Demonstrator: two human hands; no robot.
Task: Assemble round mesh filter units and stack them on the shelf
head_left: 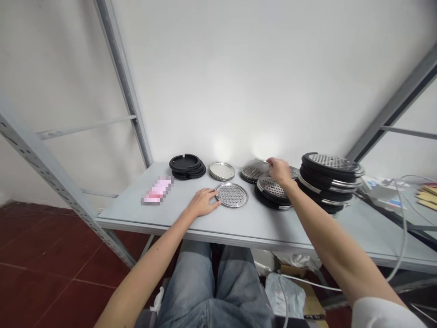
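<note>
My left hand [204, 202] lies flat on the grey shelf [143, 214], fingers stretched out, its fingertips touching the rim of a perforated metal disc [231, 195]. My right hand [279, 170] reaches to the back of the shelf and pinches a thin metal disc [261, 161] lifted at a tilt above a low pile of perforated discs [251, 173]. Just in front of that hand sits a short stack of black-rimmed perforated discs [271, 193].
A stack of black rings [187, 166] and a plain metal lid [221, 171] stand at the back. A tall stack of black-rimmed discs [329, 180] is at the right. A pink blurred patch [157, 191] lies at the left. Cables [403, 218] and papers lie far right.
</note>
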